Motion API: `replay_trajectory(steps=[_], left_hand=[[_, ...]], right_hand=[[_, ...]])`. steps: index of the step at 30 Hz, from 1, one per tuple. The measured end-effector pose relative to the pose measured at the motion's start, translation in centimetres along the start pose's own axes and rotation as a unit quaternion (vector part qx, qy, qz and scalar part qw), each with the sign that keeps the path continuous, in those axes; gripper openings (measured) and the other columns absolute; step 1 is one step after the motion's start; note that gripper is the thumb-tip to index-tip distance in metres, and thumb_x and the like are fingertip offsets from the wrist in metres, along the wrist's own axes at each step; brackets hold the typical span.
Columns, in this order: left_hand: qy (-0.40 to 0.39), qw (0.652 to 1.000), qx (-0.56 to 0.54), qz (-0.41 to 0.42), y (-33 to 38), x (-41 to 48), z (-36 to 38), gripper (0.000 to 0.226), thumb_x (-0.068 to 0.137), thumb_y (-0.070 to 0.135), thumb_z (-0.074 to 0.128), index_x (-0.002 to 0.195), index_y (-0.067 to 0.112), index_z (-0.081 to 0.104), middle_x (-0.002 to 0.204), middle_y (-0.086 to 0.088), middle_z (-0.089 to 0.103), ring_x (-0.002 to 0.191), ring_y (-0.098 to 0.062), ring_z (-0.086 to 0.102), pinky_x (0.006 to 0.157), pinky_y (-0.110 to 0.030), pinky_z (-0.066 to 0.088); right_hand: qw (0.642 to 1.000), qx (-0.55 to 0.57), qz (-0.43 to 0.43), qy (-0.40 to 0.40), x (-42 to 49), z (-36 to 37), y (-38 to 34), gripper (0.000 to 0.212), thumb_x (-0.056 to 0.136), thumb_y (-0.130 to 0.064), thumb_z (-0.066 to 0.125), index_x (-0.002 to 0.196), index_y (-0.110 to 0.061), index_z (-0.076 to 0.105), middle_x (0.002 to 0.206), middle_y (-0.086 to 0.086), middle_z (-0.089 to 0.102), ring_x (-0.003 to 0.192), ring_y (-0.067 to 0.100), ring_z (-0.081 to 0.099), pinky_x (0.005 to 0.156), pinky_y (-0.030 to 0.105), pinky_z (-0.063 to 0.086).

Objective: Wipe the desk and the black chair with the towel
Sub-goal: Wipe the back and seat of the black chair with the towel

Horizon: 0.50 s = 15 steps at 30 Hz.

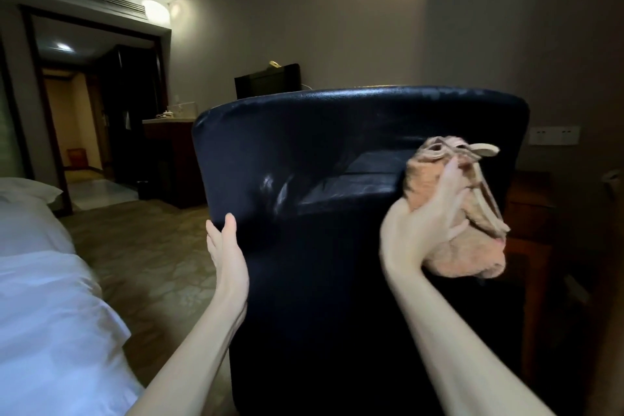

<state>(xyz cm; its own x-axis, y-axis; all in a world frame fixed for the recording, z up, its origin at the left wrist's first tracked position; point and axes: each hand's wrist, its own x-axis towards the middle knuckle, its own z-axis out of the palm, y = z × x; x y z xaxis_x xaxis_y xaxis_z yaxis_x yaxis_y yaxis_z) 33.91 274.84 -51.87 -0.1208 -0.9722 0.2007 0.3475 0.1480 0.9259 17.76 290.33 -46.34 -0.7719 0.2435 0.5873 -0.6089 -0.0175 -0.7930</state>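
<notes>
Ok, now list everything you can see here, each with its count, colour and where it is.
black chair: one, black, centre, its back facing the camera
towel: one, peach, bunched against the chair's right side
bed: one, white, lower left
screen: one, dark, behind the chair
wall plate: one, white, right wall
wooden furniture: one, reddish brown, right of the chair
left hand: one, flat on the chair's left edge
right hand: one, grips the towel

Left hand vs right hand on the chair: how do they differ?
The left hand is open, fingers straight, resting on the black chair's left edge; the right hand is curled round a bunched beige towel. The left hand holds nothing; the right hand holds the towel at the chair's right side. Both are at the chair's back.
</notes>
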Motion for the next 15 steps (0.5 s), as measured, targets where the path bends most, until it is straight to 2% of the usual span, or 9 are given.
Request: replay_trajectory(steps=[4, 7, 9, 10, 11, 13, 15], left_hand=[[-0.002, 0.999, -0.042, 0.022, 0.1, -1.6, 0.0, 0.091, 0.086, 0.076, 0.040, 0.165, 0.040, 0.010, 0.174, 0.012, 0.006, 0.159, -0.014, 0.010, 0.129, -0.051, 0.011], [-0.036, 0.996, -0.079, -0.003, -3.0, 1.5, -1.0, 0.097, 0.072, 0.099, 0.046, 0.157, 0.055, 0.029, 0.169, 0.018, 0.024, 0.156, -0.010, 0.023, 0.127, -0.052, 0.016], [-0.082, 0.993, -0.086, -0.007, -6.5, 4.5, -2.9, 0.098, 0.069, 0.102, 0.048, 0.154, 0.054, 0.036, 0.165, 0.021, 0.033, 0.153, -0.008, 0.030, 0.127, -0.050, 0.020], [-0.087, 0.993, -0.080, -0.018, -6.3, 4.3, -2.8, 0.097, 0.071, 0.101, 0.047, 0.155, 0.052, 0.037, 0.164, 0.020, 0.036, 0.152, -0.008, 0.034, 0.126, -0.048, 0.024], [-0.083, 0.994, -0.070, -0.026, -5.1, 3.0, -2.7, 0.094, 0.074, 0.098, 0.048, 0.154, 0.049, 0.040, 0.161, 0.018, 0.042, 0.148, -0.010, 0.040, 0.124, -0.048, 0.028], [-0.083, 0.993, -0.085, -0.026, -0.8, -0.9, -2.2, 0.081, 0.086, 0.088, 0.046, 0.149, 0.037, 0.053, 0.147, 0.008, 0.060, 0.133, -0.017, 0.059, 0.115, -0.046, 0.041], [-0.082, 0.992, -0.094, -0.030, 0.7, -2.1, -2.1, 0.066, 0.098, 0.074, 0.038, 0.144, 0.031, 0.058, 0.133, 0.007, 0.068, 0.122, -0.018, 0.064, 0.108, -0.043, 0.045]], right_hand=[[0.997, 0.032, -0.022, -0.065, -6.8, 1.3, -2.9, 0.097, 0.068, -0.007, 0.052, 0.160, -0.032, 0.032, 0.165, -0.003, 0.035, 0.156, 0.030, 0.020, 0.120, 0.065, 0.009], [0.978, 0.119, 0.013, -0.170, -11.0, 1.1, -6.1, 0.086, 0.075, -0.012, 0.052, 0.155, -0.042, 0.039, 0.161, -0.003, 0.042, 0.153, 0.029, 0.029, 0.124, 0.057, 0.018], [0.940, 0.190, 0.040, -0.280, -13.4, 0.6, -7.6, 0.076, 0.082, -0.019, 0.055, 0.147, -0.057, 0.042, 0.153, -0.013, 0.052, 0.146, 0.015, 0.042, 0.123, 0.047, 0.029], [0.922, 0.223, 0.075, -0.309, -13.8, 0.1, -8.0, 0.073, 0.084, -0.021, 0.056, 0.142, -0.064, 0.043, 0.146, -0.022, 0.055, 0.140, 0.004, 0.047, 0.121, 0.042, 0.034], [0.908, 0.250, 0.128, -0.311, -13.7, -0.4, -8.1, 0.070, 0.086, -0.019, 0.058, 0.140, -0.062, 0.046, 0.138, -0.026, 0.060, 0.131, -0.003, 0.053, 0.117, 0.039, 0.039], [0.889, 0.319, 0.218, -0.245, -12.5, -1.4, -7.8, 0.058, 0.088, -0.008, 0.060, 0.135, -0.043, 0.061, 0.122, -0.018, 0.071, 0.114, 0.001, 0.066, 0.108, 0.041, 0.049], [0.892, 0.353, 0.229, -0.168, -10.8, -2.7, -7.1, 0.051, 0.087, 0.002, 0.060, 0.129, -0.025, 0.068, 0.115, -0.005, 0.076, 0.107, 0.010, 0.071, 0.104, 0.045, 0.053]])
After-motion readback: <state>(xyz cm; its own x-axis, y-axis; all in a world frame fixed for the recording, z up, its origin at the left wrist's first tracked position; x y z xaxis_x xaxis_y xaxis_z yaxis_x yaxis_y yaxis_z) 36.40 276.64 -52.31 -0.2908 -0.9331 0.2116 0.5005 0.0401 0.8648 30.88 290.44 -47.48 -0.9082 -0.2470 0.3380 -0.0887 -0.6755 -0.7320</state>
